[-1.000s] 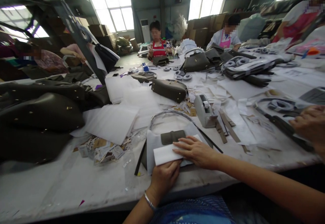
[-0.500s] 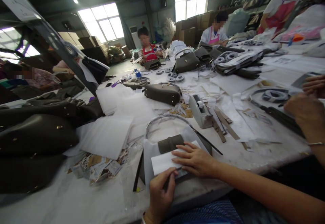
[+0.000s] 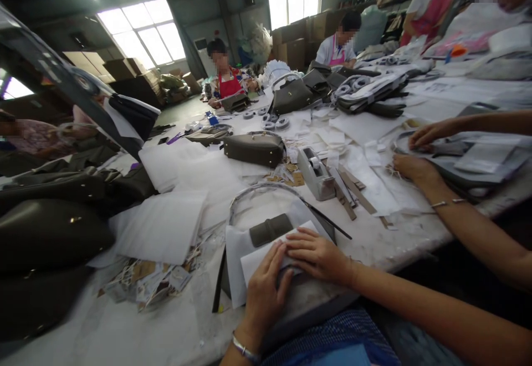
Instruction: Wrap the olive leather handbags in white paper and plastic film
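Note:
In front of me a dark olive handbag lies on the table, mostly covered by a white foam sheet (image 3: 235,244), with its wrapped handle (image 3: 266,187) arching away from me. A dark flap (image 3: 271,230) shows above a smaller folded white sheet (image 3: 252,259). My left hand (image 3: 268,285) lies on the left part of that smaller sheet, fingers stretched out. Beside it my right hand (image 3: 313,252) rests flat on the sheet's right part, fingers extended. Their fingertips nearly meet. Dark straps (image 3: 330,221) stick out at the bag's sides.
A grey tape dispenser (image 3: 316,175) stands beyond the bag. White foam sheets (image 3: 162,230) and a heap of tags (image 3: 145,283) lie left, near dark bags (image 3: 50,244). At right, a co-worker's hands (image 3: 419,161) handle another bag. Other people sit across the table.
My left hand has gone from a closed pinch at the sheet's lower edge to lying flat on it. The co-worker's hands at right have moved further into view, as the view shifted.

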### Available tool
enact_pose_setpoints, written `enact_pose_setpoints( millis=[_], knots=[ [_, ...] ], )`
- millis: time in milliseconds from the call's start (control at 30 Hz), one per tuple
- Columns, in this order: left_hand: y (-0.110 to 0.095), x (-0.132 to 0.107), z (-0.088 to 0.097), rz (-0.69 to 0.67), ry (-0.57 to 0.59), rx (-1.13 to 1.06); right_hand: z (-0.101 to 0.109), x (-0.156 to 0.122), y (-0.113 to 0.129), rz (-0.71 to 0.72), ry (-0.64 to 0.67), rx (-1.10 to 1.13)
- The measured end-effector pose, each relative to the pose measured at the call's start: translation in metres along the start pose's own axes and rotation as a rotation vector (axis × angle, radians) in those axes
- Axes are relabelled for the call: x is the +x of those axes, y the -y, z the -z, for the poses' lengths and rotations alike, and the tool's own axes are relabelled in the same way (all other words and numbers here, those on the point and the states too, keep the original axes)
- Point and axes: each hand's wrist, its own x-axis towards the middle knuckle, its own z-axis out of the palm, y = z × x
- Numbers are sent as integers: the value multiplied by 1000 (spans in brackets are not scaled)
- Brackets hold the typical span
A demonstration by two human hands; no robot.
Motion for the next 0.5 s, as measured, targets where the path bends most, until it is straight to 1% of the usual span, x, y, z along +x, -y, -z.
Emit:
enact_pose_setpoints(
  millis=[33, 100, 200, 267, 300, 333, 367, 400, 467, 500],
  knots=[
    [0, -1, -2, -47, 16, 64, 0, -5, 4, -25, -24, -14],
    [2, -2, -7, -120, 19, 192, 5, -15, 14, -73, -23, -44],
    [8, -4, -15, -203, -23, 323, 19, -34, 35, -123, 9, -40],
    [13, -4, -19, -251, -57, 352, 32, -53, 49, -164, -19, 20],
    [15, -3, -20, -266, -69, 349, 39, -66, 54, -209, -45, 61],
    [16, -3, -20, -271, -78, 339, 46, -82, 58, -284, -79, 97],
    [16, -3, -20, -268, -78, 324, 54, -101, 61, -391, -121, 119],
    [15, -3, -19, -258, -73, 305, 63, -123, 61, -547, -167, 108],
    [11, -3, -18, -220, -54, 274, 80, -176, 59, -925, -260, 0],
    [8, -3, -17, -203, -41, 265, 87, -205, 58, -1166, -284, -105]
  ],
)
